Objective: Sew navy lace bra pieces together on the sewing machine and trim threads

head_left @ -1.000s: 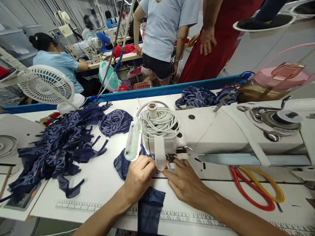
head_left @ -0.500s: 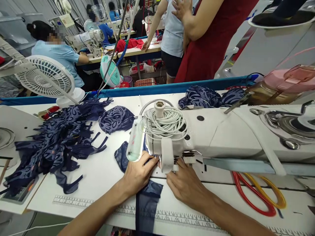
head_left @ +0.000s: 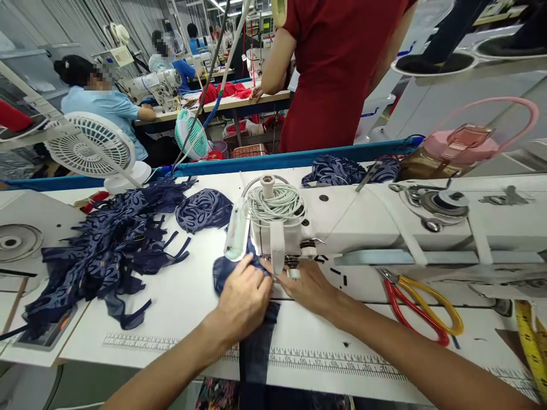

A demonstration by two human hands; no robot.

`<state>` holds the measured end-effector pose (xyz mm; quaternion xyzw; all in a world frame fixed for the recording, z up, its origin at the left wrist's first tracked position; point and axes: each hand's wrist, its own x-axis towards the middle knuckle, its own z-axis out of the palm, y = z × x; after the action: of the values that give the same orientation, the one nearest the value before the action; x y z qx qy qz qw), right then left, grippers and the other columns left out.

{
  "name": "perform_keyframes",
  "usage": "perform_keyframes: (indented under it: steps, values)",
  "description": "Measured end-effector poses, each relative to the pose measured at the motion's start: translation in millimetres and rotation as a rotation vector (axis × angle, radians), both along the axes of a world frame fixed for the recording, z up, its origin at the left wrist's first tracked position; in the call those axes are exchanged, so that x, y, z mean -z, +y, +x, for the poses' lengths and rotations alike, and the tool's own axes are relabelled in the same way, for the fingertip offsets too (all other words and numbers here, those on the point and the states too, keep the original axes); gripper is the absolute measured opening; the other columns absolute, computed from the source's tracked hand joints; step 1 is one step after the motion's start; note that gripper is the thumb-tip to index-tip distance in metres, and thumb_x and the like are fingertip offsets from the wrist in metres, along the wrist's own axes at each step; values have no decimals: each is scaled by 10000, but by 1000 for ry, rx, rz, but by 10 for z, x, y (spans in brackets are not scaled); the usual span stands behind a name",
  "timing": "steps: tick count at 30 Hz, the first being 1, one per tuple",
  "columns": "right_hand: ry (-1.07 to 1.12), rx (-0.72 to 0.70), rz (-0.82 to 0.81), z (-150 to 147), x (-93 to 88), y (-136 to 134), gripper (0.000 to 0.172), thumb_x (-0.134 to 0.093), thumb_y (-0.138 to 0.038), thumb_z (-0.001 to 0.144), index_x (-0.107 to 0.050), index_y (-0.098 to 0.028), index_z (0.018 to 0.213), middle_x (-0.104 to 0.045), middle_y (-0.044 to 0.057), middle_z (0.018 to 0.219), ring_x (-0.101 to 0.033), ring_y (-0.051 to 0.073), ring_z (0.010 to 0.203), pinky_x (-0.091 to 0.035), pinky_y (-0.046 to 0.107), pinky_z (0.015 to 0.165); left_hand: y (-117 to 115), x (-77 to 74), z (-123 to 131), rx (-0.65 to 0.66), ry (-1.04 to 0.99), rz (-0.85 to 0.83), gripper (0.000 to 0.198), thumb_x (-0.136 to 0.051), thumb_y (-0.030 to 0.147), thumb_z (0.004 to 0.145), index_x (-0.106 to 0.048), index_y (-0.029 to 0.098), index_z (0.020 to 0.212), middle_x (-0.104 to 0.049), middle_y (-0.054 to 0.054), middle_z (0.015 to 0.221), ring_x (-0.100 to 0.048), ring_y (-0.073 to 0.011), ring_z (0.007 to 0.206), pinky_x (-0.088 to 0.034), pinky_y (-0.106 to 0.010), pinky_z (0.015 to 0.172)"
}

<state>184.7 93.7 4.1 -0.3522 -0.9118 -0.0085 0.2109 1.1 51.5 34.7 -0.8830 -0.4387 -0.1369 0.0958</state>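
A white sewing machine (head_left: 280,228) stands over the work, its head hiding part of the needle area. My left hand (head_left: 244,293) is closed on a navy fabric piece (head_left: 226,270) just left of the needle. A sheer navy strip (head_left: 254,353) runs from beneath that hand over the table's front edge. My right hand (head_left: 305,285) reaches in from the right beside the presser foot. Its fingertips meet the fabric edge in a pinch, partly covered by the machine.
A heap of navy patterned pieces (head_left: 111,239) and a single navy cup (head_left: 204,210) lie left. Scissors with red and yellow handles (head_left: 421,307) lie right, near a yellow tape measure (head_left: 530,347). Behind are a white fan (head_left: 92,145), a pink-lidded bottle (head_left: 453,148) and a person in red (head_left: 329,80).
My left hand has turned more knuckles-up and bunched the fabric. My right fingers have moved left, under the machine head, to the fabric edge. The view has shifted; the person in red has turned away.
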Motion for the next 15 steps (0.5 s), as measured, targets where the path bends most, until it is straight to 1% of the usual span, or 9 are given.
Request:
perform_keyframes:
  steps: [2,4,5,7,8,10,12,13,15]
  values:
    - [1,9,-10,-48,31,17,215,-477,-85,885,-664,-187,914,-580,-1,615,-478,122,540,-314,258,521,-122,95,53,-50,45,29,200,-491,181,908,-561,174,720,-547,-28,604,-543,-185,563,-463,-362,667]
    - [13,48,-23,-75,73,14,234,-445,-97,909,-665,-171,881,-569,11,585,-468,121,514,-311,265,504,-192,167,19,-193,123,40,144,-507,155,894,-593,162,779,-533,-22,572,-523,-187,507,-440,-337,573]
    - [21,69,-29,-84,98,10,250,-430,-103,920,-666,-164,862,-567,19,575,-467,122,503,-310,269,493,-191,185,-31,-281,160,37,122,-508,104,875,-614,155,842,-555,-34,599,-540,-196,523,-442,-333,568]
    - [37,112,-46,-100,149,8,275,-417,-133,936,-664,-156,819,-564,33,553,-459,124,477,-301,274,465,-107,187,-182,-428,188,24,277,-483,-16,819,-629,149,989,-623,-82,730,-612,-238,662,-491,-390,689]
    - [46,132,-55,-109,172,11,284,-415,-151,941,-663,-155,801,-559,37,539,-450,125,461,-293,275,450,-30,177,-272,-479,179,23,360,-463,-53,798,-621,149,1051,-648,-112,822,-635,-271,777,-490,-464,800]
    - [61,161,-71,-128,204,19,298,-416,-171,942,-659,-160,771,-550,38,515,-433,127,437,-278,279,430,150,150,-446,-515,152,37,449,-427,-69,787,-599,168,1127,-659,-154,1012,-606,-332,1013,-353,-645,989]
    - [78,176,-87,-140,208,22,302,-419,-175,937,-659,-168,754,-550,35,507,-430,131,431,-285,281,429,288,114,-578,-515,150,29,504,-403,-67,774,-579,200,1164,-637,-154,1148,-534,-358,1154,-233,-736,1026]
    - [87,180,-95,-141,199,19,302,-422,-177,936,-660,-173,751,-552,31,507,-434,133,434,-294,280,434,317,89,-616,-511,149,5,534,-405,-68,752,-569,208,1178,-619,-154,1199,-503,-367,1194,-219,-755,1020]
    - [106,191,-110,-133,167,4,292,-431,-184,936,-666,-181,763,-559,23,512,-448,136,446,-315,276,447,274,22,-621,-489,130,-70,593,-432,-71,686,-553,203,1198,-566,-168,1286,-452,-399,1246,-228,-773,1000]
